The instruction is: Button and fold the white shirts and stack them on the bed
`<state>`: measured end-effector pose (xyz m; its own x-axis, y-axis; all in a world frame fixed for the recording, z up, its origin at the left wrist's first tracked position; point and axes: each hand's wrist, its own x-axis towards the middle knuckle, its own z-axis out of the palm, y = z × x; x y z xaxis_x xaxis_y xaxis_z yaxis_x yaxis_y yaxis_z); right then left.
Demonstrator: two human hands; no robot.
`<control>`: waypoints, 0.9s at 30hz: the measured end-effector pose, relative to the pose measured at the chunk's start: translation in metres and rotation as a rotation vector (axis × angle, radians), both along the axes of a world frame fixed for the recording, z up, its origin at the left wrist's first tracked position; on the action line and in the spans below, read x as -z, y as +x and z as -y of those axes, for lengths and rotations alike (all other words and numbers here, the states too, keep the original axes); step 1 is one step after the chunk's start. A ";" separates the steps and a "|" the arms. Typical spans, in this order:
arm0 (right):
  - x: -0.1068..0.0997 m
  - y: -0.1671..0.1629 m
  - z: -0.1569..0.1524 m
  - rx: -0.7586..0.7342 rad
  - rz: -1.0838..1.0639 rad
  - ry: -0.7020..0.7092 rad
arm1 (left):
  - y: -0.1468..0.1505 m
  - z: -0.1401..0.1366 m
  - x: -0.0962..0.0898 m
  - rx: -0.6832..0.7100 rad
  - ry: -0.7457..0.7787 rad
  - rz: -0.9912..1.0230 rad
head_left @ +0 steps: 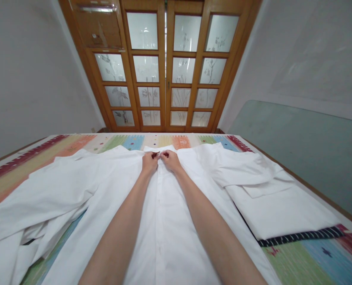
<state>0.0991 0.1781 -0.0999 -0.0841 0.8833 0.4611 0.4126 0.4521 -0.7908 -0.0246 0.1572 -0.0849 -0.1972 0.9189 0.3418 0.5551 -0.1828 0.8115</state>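
Observation:
A white button-up shirt (pixel 176 221) lies spread face up in front of me, its collar at the far end and its button placket running down the middle. My left hand (pixel 150 161) is closed at the collar, pinching the fabric just left of the placket. Right beside it, my right hand (pixel 170 159) pinches the collar edge from the other side. The fingertips of both hands nearly meet at the top of the placket. Whatever button lies between them is too small to make out.
A folded white garment (pixel 285 213) with a black striped edge lies at the right. More white fabric (pixel 4 253) is bunched at the left. Underneath is a multicoloured striped cloth (pixel 300 261). A pale green panel (pixel 306 146) stands at the right; wooden glazed doors (pixel 165 79) are beyond.

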 end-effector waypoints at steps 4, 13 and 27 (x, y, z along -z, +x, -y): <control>0.000 0.000 0.000 -0.008 -0.018 -0.008 | 0.000 0.001 -0.001 -0.007 -0.018 -0.015; -0.002 -0.001 0.001 -0.034 -0.074 -0.045 | 0.004 0.004 -0.008 -0.015 -0.065 -0.044; -0.003 -0.005 0.007 0.004 -0.067 -0.003 | 0.000 0.001 -0.008 0.015 -0.067 0.015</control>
<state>0.0945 0.1713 -0.0967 -0.0495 0.8850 0.4630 0.3600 0.4482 -0.8182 -0.0248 0.1558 -0.0771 -0.1882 0.9423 0.2769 0.5406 -0.1360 0.8302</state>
